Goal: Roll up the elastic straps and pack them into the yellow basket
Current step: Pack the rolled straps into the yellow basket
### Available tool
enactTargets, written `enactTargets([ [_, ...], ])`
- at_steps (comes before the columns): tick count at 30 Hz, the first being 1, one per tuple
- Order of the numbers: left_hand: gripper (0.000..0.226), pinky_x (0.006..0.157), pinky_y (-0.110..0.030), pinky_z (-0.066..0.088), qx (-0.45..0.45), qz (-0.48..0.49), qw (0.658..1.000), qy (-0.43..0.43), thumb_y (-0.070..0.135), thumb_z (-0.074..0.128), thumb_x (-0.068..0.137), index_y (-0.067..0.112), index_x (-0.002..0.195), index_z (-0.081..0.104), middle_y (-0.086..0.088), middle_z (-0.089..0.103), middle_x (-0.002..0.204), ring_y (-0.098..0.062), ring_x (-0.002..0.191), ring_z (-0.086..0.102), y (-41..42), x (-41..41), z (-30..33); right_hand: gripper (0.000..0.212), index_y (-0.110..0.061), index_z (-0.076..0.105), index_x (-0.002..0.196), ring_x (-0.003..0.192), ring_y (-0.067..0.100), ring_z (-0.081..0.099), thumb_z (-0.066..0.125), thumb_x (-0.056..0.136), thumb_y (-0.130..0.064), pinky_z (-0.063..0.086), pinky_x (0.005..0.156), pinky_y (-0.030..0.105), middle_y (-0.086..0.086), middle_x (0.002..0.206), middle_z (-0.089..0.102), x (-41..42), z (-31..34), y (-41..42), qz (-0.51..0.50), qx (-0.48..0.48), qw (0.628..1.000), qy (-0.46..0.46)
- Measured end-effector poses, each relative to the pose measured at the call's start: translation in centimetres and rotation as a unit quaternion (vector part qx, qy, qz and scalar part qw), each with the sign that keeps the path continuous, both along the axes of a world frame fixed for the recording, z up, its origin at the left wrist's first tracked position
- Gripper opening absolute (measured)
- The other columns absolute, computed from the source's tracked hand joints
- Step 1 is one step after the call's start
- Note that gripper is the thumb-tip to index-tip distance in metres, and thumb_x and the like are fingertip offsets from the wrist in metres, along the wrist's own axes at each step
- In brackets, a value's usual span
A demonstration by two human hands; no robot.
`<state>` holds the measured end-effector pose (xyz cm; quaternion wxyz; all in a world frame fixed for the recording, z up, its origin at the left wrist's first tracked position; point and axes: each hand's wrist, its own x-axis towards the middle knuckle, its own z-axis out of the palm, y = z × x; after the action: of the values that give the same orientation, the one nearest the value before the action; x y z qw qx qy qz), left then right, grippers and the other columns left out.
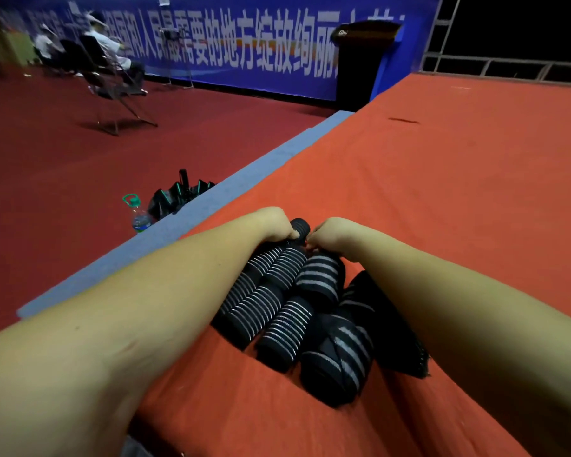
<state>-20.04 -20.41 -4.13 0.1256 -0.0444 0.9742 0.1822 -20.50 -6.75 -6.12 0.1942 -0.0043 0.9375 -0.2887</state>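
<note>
Several black elastic straps with grey stripes lie in a pile on the orange cloth between my forearms. At the far end of the pile sits a small rolled black strap. My left hand grips it from the left with curled fingers. My right hand pinches the same strap from the right. A flat black strap lies along my right forearm. No yellow basket is in view.
The orange cloth covers a raised platform with a grey edge on the left. Below it on the dark red floor stand a water bottle and a black folded umbrella. A person sits on a chair far left.
</note>
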Motion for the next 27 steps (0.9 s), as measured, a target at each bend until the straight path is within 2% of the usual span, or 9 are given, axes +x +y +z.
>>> enactTargets([
  [4,0.032,0.063,-0.030,0.042,0.070,0.008,0.997,-0.011,0.031,0.070,0.087,0.002,0.101,0.066,-0.011,0.066,0.096,-0.026,0.082,0.059,-0.2,-0.3,-0.5,0.008,-0.014,0.066,0.094,0.079,0.022,0.052,0.058,0.091,-0.013,0.038,0.069,0.031,0.007,0.087,0.061,-0.6,-0.5,-0.1,-0.019,-0.096,0.994,-0.045],
  [8,0.025,0.039,-0.022,0.033,0.129,0.058,0.990,0.025,0.025,0.071,0.086,0.006,0.076,0.058,-0.007,0.056,0.070,-0.019,0.053,0.049,-0.3,0.3,0.6,0.022,-0.002,0.063,0.117,0.095,0.014,0.060,0.053,0.098,-0.010,0.044,0.071,0.026,0.009,0.110,0.067,0.2,0.8,0.3,-0.021,-0.214,0.976,-0.043],
  [10,0.022,0.039,-0.022,0.030,0.179,0.085,0.979,0.039,0.024,0.072,0.086,0.006,0.081,0.060,-0.005,0.052,0.065,-0.017,0.050,0.044,-0.4,0.8,1.5,0.019,-0.014,0.062,0.115,0.097,0.014,0.060,0.054,0.099,-0.012,0.045,0.071,0.026,0.004,0.115,0.064,0.9,2.0,0.7,-0.021,-0.250,0.967,-0.037],
  [13,0.020,0.053,-0.024,0.037,0.293,0.118,0.947,0.059,0.019,0.075,0.084,0.007,0.094,0.062,-0.007,0.060,0.081,-0.018,0.064,0.051,-0.8,1.9,3.1,0.027,-0.020,0.059,0.125,0.110,0.014,0.061,0.056,0.098,-0.015,0.046,0.076,0.027,0.000,0.120,0.064,2.2,4.1,1.5,-0.016,-0.271,0.962,-0.020],
  [18,0.022,0.033,-0.012,0.032,0.442,0.096,0.890,0.060,0.003,0.065,0.089,0.003,0.110,0.063,0.001,0.061,0.063,-0.004,0.040,0.050,-2.1,6.2,7.2,0.033,-0.014,0.056,0.127,0.103,0.015,0.060,0.062,0.095,-0.020,0.046,0.076,0.025,0.000,0.109,0.064,6.1,7.2,1.4,-0.008,-0.333,0.943,-0.009],
  [20,0.019,0.038,-0.014,0.036,0.472,0.073,0.877,0.055,0.001,0.062,0.090,0.003,0.109,0.063,0.002,0.065,0.060,-0.001,0.038,0.052,-3.1,8.5,8.6,0.026,-0.017,0.059,0.120,0.100,0.013,0.060,0.063,0.095,-0.020,0.045,0.086,0.027,0.000,0.109,0.065,8.0,8.2,1.0,0.022,-0.364,0.931,-0.019],
  [22,0.027,0.060,-0.018,0.049,0.490,0.065,0.867,0.059,0.003,0.064,0.087,0.003,0.114,0.066,-0.005,0.073,0.083,-0.008,0.059,0.066,-4.2,10.7,9.5,0.016,-0.020,0.061,0.111,0.099,0.011,0.062,0.063,0.095,-0.019,0.044,0.093,0.029,-0.001,0.107,0.068,10.0,9.2,0.5,0.053,-0.384,0.922,-0.026],
  [24,0.031,0.081,-0.028,0.048,0.499,0.063,0.862,0.060,0.005,0.065,0.085,0.006,0.117,0.067,-0.008,0.073,0.100,-0.017,0.081,0.069,-5.3,13.3,10.1,0.015,-0.019,0.061,0.110,0.094,0.009,0.064,0.062,0.095,-0.017,0.044,0.091,0.027,-0.002,0.102,0.069,12.1,10.0,-0.3,0.086,-0.392,0.916,-0.026],
  [27,0.019,0.087,-0.035,0.046,0.515,0.067,0.852,0.070,0.002,0.065,0.084,0.011,0.100,0.070,-0.008,0.071,0.095,-0.022,0.087,0.065,-6.5,17.6,10.9,0.013,-0.019,0.061,0.108,0.090,0.012,0.060,0.059,0.096,-0.013,0.043,0.082,0.022,0.001,0.100,0.066,15.5,11.1,-2.1,0.129,-0.395,0.910,-0.011],
])
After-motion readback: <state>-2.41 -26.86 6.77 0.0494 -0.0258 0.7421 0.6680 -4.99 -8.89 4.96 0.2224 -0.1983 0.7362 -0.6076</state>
